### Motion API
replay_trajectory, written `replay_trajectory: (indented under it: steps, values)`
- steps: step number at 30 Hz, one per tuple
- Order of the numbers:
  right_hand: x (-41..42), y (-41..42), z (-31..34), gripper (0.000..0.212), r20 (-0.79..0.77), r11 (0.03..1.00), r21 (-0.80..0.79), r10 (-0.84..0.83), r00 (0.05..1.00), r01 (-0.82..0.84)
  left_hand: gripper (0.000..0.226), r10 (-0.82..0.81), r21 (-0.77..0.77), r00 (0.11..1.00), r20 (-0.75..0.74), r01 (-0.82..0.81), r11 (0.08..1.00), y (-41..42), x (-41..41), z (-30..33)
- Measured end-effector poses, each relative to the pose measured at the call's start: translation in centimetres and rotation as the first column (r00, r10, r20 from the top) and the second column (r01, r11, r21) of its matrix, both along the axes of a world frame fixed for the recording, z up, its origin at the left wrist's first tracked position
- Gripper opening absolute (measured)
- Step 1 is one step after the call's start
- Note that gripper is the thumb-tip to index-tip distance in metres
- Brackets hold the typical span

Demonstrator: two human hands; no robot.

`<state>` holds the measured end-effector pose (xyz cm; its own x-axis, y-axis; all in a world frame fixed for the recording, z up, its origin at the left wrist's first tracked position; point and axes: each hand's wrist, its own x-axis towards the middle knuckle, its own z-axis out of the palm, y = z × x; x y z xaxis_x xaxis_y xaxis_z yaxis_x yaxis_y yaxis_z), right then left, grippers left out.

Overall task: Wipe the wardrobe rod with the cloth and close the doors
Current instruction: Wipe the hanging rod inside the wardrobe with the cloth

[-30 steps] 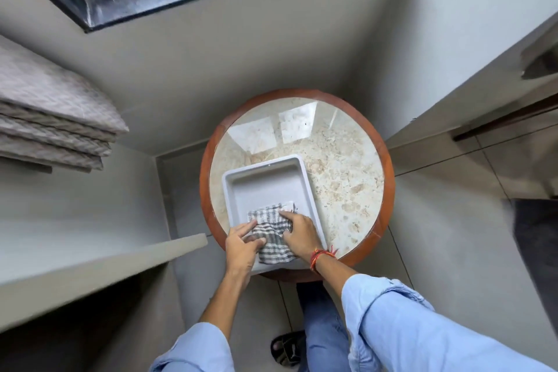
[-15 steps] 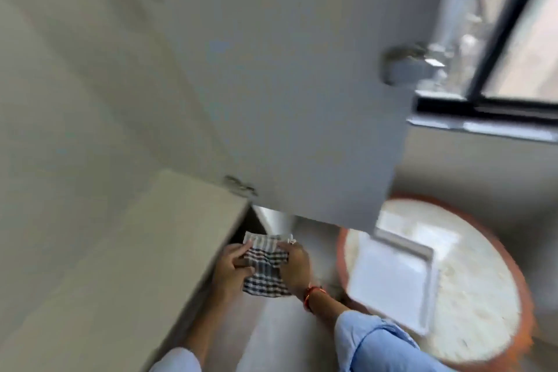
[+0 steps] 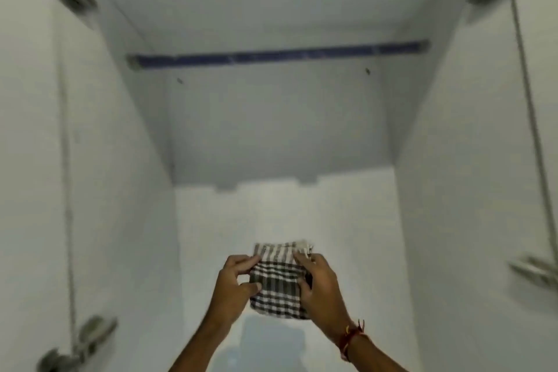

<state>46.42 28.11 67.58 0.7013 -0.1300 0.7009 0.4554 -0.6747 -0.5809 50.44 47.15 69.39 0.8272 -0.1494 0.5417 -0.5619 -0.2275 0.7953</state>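
Note:
A folded black-and-white checked cloth (image 3: 279, 281) is held in front of the open wardrobe, low in the view. My left hand (image 3: 234, 290) grips its left edge and my right hand (image 3: 321, 290) grips its right edge. A dark blue rod (image 3: 277, 54) runs across the upper part of the wardrobe's inside, well above the cloth and apart from both hands. The two white doors (image 3: 30, 160) stand open at the left and right edges of the view.
Metal hinges (image 3: 90, 332) sit along the left door's edge, with more on the right side (image 3: 534, 272). The wardrobe's white inner walls and floor (image 3: 271, 214) hold nothing else. The image is blurred by motion.
The view has swung from the round table and tray up into the open wardrobe. Both hands lifted the cloth out of the tray and raised it in front of the wardrobe.

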Motion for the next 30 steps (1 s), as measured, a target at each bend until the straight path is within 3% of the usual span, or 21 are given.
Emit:
replay_trajectory:
  steps: [4,8,10,13,16,21,26,28,30]
  values:
    - [1.8,2.6,16.0,0.060,0.330,0.994,-0.055,0.105,0.938,-0.092,0.058,0.167,-0.105,0.927,0.335,-0.139,0.985,2.5,-1.5,15.2]
    - [0.9,3.7,29.0,0.061,0.583,0.990,-0.089,0.142,0.800,-0.110,0.057,0.321,-0.191,0.725,0.610,-0.259,0.947,3.0,-4.1,27.4]
    - [0.6,4.2,33.9,0.063,0.645,0.987,-0.132,0.156,0.748,-0.092,0.056,0.378,-0.236,0.638,0.670,-0.300,0.924,3.4,-4.8,31.9]
    - [1.1,4.9,39.0,0.062,0.654,0.977,-0.208,0.176,0.735,-0.049,0.057,0.431,-0.264,0.595,0.679,-0.350,0.899,3.9,-4.4,36.9]
    - [2.7,5.7,42.3,0.046,0.629,0.954,-0.297,0.159,0.761,0.046,0.055,0.528,-0.295,0.544,0.652,-0.460,0.838,4.2,-2.8,40.5]
    - [5.2,7.1,44.3,0.044,0.607,0.882,-0.363,-0.020,0.794,0.299,0.050,0.575,-0.249,0.508,0.642,-0.571,0.782,4.5,0.6,42.1]
    - [7.1,8.0,43.8,0.057,0.673,0.773,-0.323,-0.218,0.707,0.546,0.040,0.561,-0.123,0.478,0.676,-0.677,0.725,4.8,2.8,42.4]
    - [7.9,8.4,43.7,0.055,0.690,0.721,-0.358,-0.224,0.689,0.593,0.031,0.568,-0.102,0.459,0.683,-0.711,0.696,4.7,2.9,42.2]
    - [8.5,9.2,43.8,0.058,0.708,0.679,-0.411,-0.184,0.682,0.609,0.028,0.595,-0.066,0.385,0.706,-0.800,0.596,4.7,2.9,42.0]
